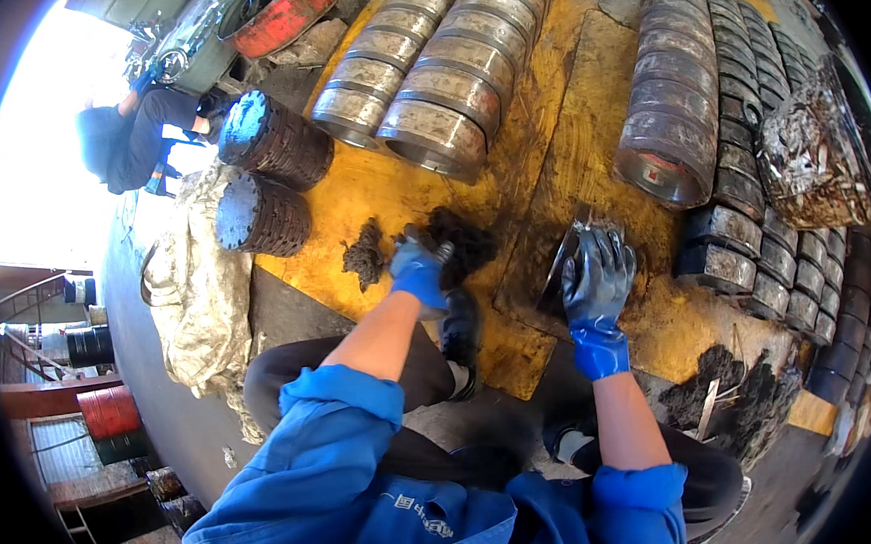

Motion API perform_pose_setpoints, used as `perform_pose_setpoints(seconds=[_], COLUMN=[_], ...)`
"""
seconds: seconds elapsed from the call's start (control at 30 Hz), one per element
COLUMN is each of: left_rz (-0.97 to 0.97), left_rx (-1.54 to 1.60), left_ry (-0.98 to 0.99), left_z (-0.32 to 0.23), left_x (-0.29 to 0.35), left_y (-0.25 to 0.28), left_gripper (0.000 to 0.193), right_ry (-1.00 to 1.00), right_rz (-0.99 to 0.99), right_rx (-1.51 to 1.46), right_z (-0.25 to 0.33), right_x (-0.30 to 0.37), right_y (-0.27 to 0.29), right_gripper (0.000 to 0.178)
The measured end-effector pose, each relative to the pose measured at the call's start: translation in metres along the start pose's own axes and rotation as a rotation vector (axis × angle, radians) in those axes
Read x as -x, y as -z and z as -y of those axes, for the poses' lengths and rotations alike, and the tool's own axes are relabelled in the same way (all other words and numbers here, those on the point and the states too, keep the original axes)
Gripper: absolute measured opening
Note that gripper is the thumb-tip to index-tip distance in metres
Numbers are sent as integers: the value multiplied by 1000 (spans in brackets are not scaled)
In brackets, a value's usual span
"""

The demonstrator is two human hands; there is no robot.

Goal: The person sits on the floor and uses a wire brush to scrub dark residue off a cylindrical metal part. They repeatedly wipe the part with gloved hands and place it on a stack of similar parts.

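My left hand (418,265), in a blue and grey glove, reaches down to the yellow floor plate. Its fingers are bent and closed against a dark, greasy wad of rag (468,243). A smaller dark wad (364,256) lies just left of it. My right hand (598,275), in a similar wet, blackened glove, lies with its fingers stretched out side by side. It rests against the right side of a dark, shiny curved metal piece (556,269), partly hidden beneath the glove.
Rows of metal rings (455,84) lie on their sides ahead, with another row (667,92) further right. Two dark stacks of toothed discs (265,217) stand left beside a pale sack (200,284). A grimy container (813,149) sits at right. Another person (143,140) crouches far left.
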State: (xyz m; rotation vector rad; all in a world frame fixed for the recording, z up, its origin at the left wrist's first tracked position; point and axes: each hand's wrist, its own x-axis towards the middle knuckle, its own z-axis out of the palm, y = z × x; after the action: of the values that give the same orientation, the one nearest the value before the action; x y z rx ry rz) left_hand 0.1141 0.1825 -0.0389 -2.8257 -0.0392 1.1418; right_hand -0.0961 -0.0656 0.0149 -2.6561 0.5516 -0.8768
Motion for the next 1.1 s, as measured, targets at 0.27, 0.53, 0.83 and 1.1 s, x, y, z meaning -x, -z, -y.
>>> perform_pose_setpoints(seconds=[0.27,0.53,0.83,1.1], left_rz=[-375,-339,-227,-704], left_rx=[132,665,1733,1242], left_ry=[-34,-329,-1075,-1168], left_z=[-21,-51,-135,-134], left_x=[-84,-24,161,236], left_y=[-95,-44,34,15], left_gripper=[41,23,22,59], right_ry=[138,288,-293,-843], right_rz=[11,-41,255,313], right_rx=[26,38,-772,-1743], right_z=[4,-10,-93,26], right_x=[-15,-4,-26,-52], right_y=[-4,-12,0,94], right_gripper=[40,40,57,56])
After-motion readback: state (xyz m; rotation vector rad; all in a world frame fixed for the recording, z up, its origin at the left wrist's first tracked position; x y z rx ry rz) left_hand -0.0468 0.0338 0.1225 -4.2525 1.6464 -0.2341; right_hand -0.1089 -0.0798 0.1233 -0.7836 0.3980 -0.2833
